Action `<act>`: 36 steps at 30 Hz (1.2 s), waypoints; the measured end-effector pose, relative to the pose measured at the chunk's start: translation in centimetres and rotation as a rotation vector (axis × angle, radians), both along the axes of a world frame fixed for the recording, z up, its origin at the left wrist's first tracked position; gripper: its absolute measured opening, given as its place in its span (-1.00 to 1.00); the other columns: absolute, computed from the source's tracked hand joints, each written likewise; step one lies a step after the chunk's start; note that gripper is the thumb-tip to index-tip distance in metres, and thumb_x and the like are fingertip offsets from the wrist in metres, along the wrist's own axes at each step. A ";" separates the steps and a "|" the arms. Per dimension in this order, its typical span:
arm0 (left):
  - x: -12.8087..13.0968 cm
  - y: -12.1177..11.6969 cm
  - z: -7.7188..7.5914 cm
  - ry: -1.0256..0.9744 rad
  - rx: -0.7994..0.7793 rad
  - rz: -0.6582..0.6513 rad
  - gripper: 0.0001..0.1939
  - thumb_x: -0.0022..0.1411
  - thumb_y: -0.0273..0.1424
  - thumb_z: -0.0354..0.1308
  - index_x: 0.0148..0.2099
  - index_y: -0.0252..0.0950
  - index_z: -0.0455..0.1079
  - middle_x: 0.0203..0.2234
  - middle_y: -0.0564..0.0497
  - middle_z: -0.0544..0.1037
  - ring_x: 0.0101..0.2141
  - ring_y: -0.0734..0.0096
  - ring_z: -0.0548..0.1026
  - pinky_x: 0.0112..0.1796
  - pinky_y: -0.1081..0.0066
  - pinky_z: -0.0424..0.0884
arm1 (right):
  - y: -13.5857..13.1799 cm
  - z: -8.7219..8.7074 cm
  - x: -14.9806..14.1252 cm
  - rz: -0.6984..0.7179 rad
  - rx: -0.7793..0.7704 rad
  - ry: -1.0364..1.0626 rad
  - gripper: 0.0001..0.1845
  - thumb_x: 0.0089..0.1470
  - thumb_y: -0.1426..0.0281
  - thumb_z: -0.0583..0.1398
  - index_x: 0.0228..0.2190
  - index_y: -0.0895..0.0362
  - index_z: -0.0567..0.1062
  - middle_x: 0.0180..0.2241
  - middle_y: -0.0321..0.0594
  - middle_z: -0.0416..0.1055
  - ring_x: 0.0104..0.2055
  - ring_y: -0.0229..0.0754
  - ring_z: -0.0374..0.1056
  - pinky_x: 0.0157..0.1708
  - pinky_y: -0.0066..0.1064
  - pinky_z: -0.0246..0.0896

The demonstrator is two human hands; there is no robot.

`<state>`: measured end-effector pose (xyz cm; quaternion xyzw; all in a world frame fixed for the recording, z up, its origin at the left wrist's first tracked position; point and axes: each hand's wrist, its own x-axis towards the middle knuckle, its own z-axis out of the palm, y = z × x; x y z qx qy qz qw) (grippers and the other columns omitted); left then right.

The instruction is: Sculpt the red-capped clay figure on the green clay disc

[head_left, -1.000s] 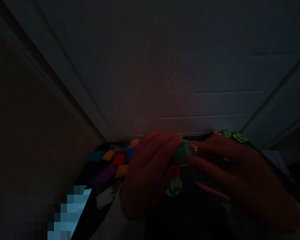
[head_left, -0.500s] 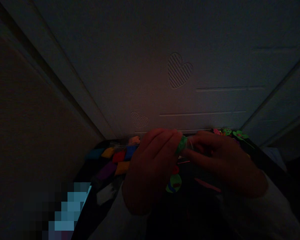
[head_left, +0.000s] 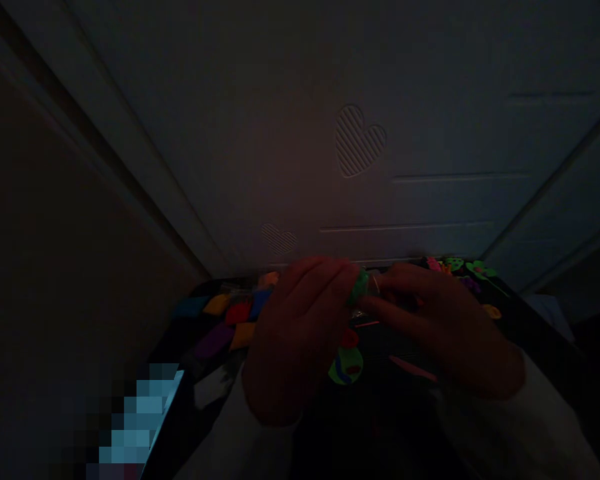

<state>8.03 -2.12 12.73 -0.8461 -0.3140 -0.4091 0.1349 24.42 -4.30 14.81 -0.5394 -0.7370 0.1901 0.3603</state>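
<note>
Wrapped in my left hand (head_left: 300, 333) is a packet of green modelling clay (head_left: 359, 287), mostly covered by the fingers. From its right side sticks out the clear plastic wrapper (head_left: 373, 285). My right hand (head_left: 450, 327) pinches the end of that wrapper between thumb and fingers. Under the hands, on the dark table, lies a round green clay piece (head_left: 347, 367) with blue and dark red patches. A red ring-like piece (head_left: 350, 339) touches its top. Below my right hand rests a pink modelling tool (head_left: 413, 368). The dim light hides fine detail.
Several coloured clay packets lie to the left, among them a purple one (head_left: 215, 340) and a red one (head_left: 239, 311). Clay flowers (head_left: 480, 269) stand at the back right. A bright, pixelated screen (head_left: 140, 420) is at lower left. The white panel (head_left: 280, 133) rises behind the table.
My right hand has moved left and closed in on the wrapper beside the green clay. The left hand keeps its hold, and the view has shifted slightly.
</note>
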 end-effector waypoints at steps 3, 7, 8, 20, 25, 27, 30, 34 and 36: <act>0.1 0.1 -0.1 0.018 -0.001 0.022 -0.72 0.14 -0.52 0.10 -0.06 -0.37 0.30 -0.18 -0.03 0.46 -0.11 0.38 0.33 -0.04 0.37 0.30 | 0.3 -0.2 0.1 0.033 -0.048 0.036 -0.70 -0.02 0.34 0.18 -0.67 0.15 0.25 -0.64 -0.44 0.07 -0.58 -0.41 0.03 -0.57 -0.50 -0.08; -0.1 0.3 0.1 0.004 -0.083 -0.008 -0.75 0.16 -0.48 0.08 -0.07 -0.32 0.30 -0.20 -0.03 0.46 -0.14 0.38 0.36 -0.08 0.36 0.34 | 0.8 -0.5 0.3 0.086 -0.184 0.166 -0.74 -0.03 0.34 0.17 -0.65 0.15 0.26 -0.65 -0.45 0.00 -0.59 -0.41 0.00 -0.60 -0.50 -0.09; -0.2 0.3 0.2 -0.011 -0.114 -0.032 -0.76 0.16 -0.46 0.08 -0.08 -0.31 0.30 -0.21 -0.03 0.46 -0.15 0.38 0.38 -0.10 0.36 0.35 | 0.9 -0.5 0.4 0.112 -0.234 0.215 -0.76 -0.03 0.33 0.16 -0.63 0.15 0.29 -0.66 -0.45 0.01 -0.60 -0.41 0.01 -0.61 -0.51 -0.08; -1.0 0.1 0.7 -0.136 -0.397 -0.009 -0.69 0.02 -0.37 0.23 -0.14 -0.21 0.35 -0.26 0.03 0.52 -0.25 0.34 0.47 -0.18 0.30 0.40 | -0.5 0.4 1.6 0.091 -0.047 0.333 -0.83 -0.05 0.37 0.23 -0.31 0.01 0.47 -0.49 -0.40 0.29 -0.47 -0.38 0.23 -0.50 -0.54 0.12; -1.1 0.2 0.6 -0.120 -0.441 -0.001 -0.66 0.01 -0.34 0.23 -0.11 -0.20 0.35 -0.25 0.03 0.52 -0.25 0.33 0.47 -0.18 0.30 0.40 | -0.5 0.4 1.6 0.150 0.117 0.063 -0.78 -0.02 0.40 0.21 -0.24 0.04 0.48 -0.31 -0.31 0.36 -0.30 -0.34 0.28 -0.34 -0.52 0.16; -1.1 0.2 0.6 -0.108 -0.449 -0.029 -0.66 0.01 -0.35 0.23 -0.11 -0.21 0.35 -0.24 0.03 0.52 -0.25 0.34 0.47 -0.19 0.32 0.41 | -0.2 0.2 1.7 0.165 0.138 0.027 -0.75 0.00 0.40 0.19 -0.21 0.01 0.48 -0.30 -0.31 0.36 -0.28 -0.33 0.29 -0.32 -0.50 0.17; -1.2 0.3 0.7 -0.105 -0.450 -0.065 -0.65 0.01 -0.36 0.24 -0.11 -0.21 0.35 -0.24 0.02 0.52 -0.24 0.33 0.47 -0.18 0.31 0.41 | 0.0 0.0 1.9 0.189 0.132 -0.001 -0.73 0.01 0.39 0.18 -0.18 0.00 0.47 -0.28 -0.29 0.36 -0.27 -0.32 0.29 -0.31 -0.49 0.19; -1.3 0.3 0.6 -0.098 -0.470 -0.073 -0.65 0.01 -0.36 0.24 -0.11 -0.22 0.35 -0.24 0.01 0.52 -0.24 0.33 0.47 -0.19 0.31 0.41 | 0.2 0.0 2.2 0.222 0.107 -0.039 -0.77 0.01 0.35 0.19 -0.22 0.01 0.50 -0.33 -0.26 0.38 -0.31 -0.29 0.30 -0.36 -0.47 0.21; -1.3 0.3 0.6 -0.092 -0.474 -0.076 -0.65 0.01 -0.34 0.24 -0.10 -0.23 0.35 -0.24 0.02 0.52 -0.24 0.35 0.47 -0.19 0.32 0.41 | 0.2 0.1 2.2 0.247 0.087 -0.069 -0.80 0.02 0.35 0.18 -0.26 0.02 0.51 -0.35 -0.26 0.38 -0.33 -0.29 0.30 -0.36 -0.45 0.21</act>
